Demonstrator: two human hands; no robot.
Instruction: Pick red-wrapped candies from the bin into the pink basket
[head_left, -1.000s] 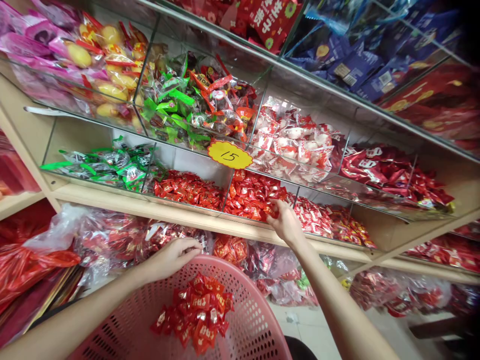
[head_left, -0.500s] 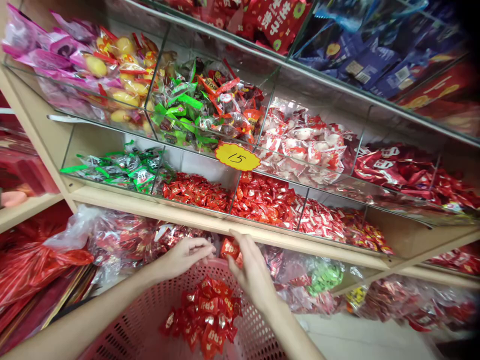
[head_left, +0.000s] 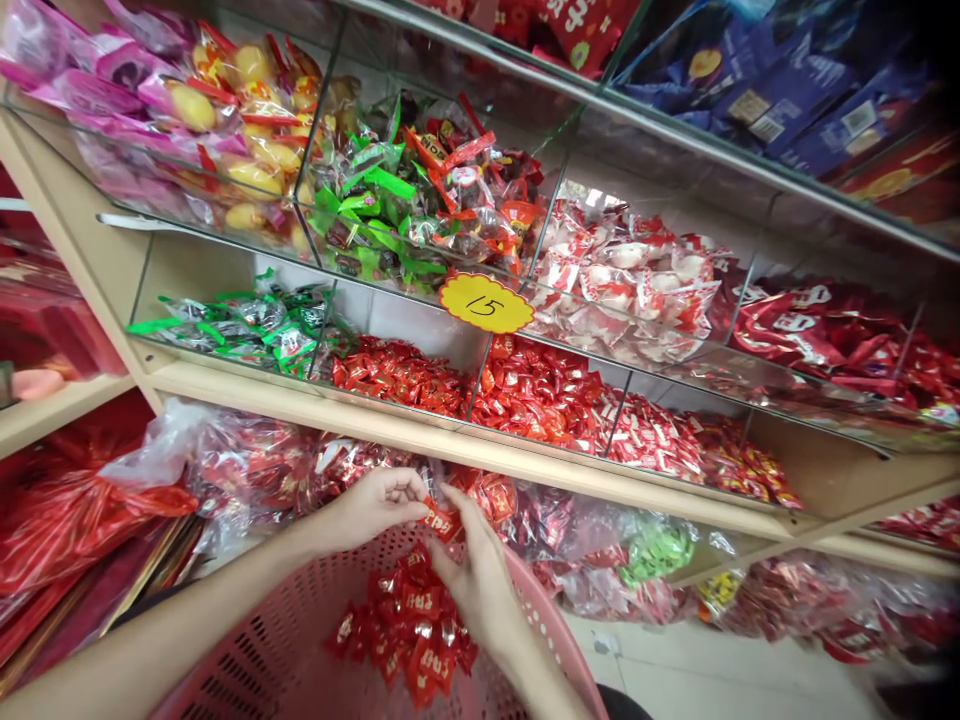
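Over pink basket [head_left: 561, 628] — red packet [head_left: 441, 521] pinched between right fingers [head_left: 469, 517], meeting left fingers [head_left: 405, 488] — left pinch unclear.

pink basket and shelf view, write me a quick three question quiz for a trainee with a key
1. What number is written on the yellow tag?
2. True or false: the wrapped candies lying in the pink basket are green.
3. What small thing is between the fingertips of the left hand and the right hand?

Key: 1. 15. 2. False, they are red. 3. A red packet.
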